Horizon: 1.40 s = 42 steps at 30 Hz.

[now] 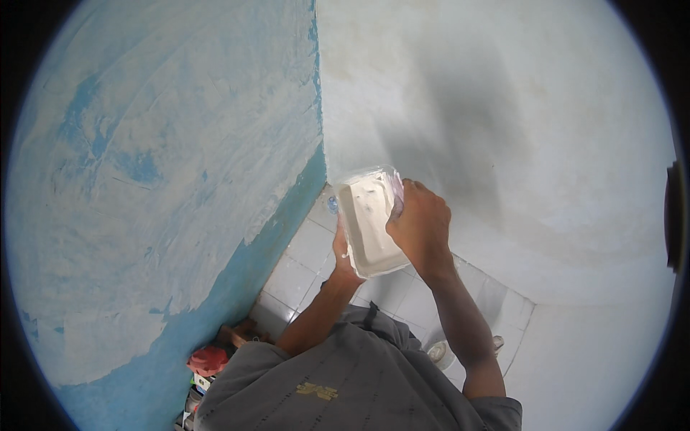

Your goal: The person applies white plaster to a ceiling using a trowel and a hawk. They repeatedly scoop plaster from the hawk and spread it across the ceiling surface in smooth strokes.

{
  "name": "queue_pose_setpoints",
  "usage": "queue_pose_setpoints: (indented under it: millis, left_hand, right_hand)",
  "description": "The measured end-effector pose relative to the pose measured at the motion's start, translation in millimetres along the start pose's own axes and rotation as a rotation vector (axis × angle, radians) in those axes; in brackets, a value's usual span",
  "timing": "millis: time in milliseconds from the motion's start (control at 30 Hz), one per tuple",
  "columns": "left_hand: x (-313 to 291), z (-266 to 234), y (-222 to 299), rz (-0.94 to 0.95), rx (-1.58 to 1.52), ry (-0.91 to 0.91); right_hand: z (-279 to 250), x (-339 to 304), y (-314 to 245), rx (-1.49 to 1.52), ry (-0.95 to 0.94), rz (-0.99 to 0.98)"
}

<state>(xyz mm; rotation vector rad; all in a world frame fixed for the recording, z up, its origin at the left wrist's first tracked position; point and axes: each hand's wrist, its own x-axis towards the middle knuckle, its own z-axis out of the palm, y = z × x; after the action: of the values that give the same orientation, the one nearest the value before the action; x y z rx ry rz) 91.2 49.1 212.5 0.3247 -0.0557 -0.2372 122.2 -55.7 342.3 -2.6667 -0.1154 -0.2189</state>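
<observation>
A rectangular, see-through plastic tub (350, 238) coated with creamy white paste (374, 219) is held tilted in front of my chest. My left hand (343, 251) supports it from the left side and below, with the fingers partly hidden behind it. At the tub's upper right rim, my right hand (424, 223) is closed with its knuckles up. A pale, paste-smeared edge shows beside its fingers; whether this is a tool or the tub's rim, I cannot tell.
On the left stands a blue wall (208, 316) largely covered by whitish coating; a white wall (575, 179) meets it at the corner. White tiles (305, 244) cover the floor. A pale round container (440, 352) is by my right forearm. Red material (208, 360) and assorted items lie lower left.
</observation>
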Motion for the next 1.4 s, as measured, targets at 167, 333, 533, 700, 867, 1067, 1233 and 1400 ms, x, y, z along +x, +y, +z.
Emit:
queue_pose_setpoints:
  millis: [167, 333, 533, 700, 867, 1067, 1233, 1400]
  left_hand:
    - [1, 12, 4, -0.077, -0.279, -0.09]
    - [1, -11, -2, -0.078, -0.383, -0.241]
    - [0, -7, 0, -0.096, -0.261, -0.052]
    - [1, -3, -2, -0.104, -0.308, -0.115]
    - [4, -9, -4, -0.022, -0.268, -0.166]
    - [4, -8, -4, 0.005, -0.323, -0.085]
    - [4, -14, -5, 0.007, -0.268, -0.094]
    - [5, -21, -7, 0.026, -0.271, -0.078]
  right_hand:
    - [12, 4, 1, -0.021, -0.088, 0.019]
    - [4, 8, 9, 0.103, -0.093, -0.11]
    - [15, -5, 16, 0.216, 0.036, -0.127]
    - [18, -7, 19, 0.258, -0.105, -0.196]
    - [-2, -5, 21, 0.438, -0.054, -0.021]
    - [15, -3, 26, 0.298, 0.039, -0.055]
    - [20, -1, 19, 0.293, -0.059, -0.017]
    - [16, 1, 16, 0.326, -0.042, -0.017]
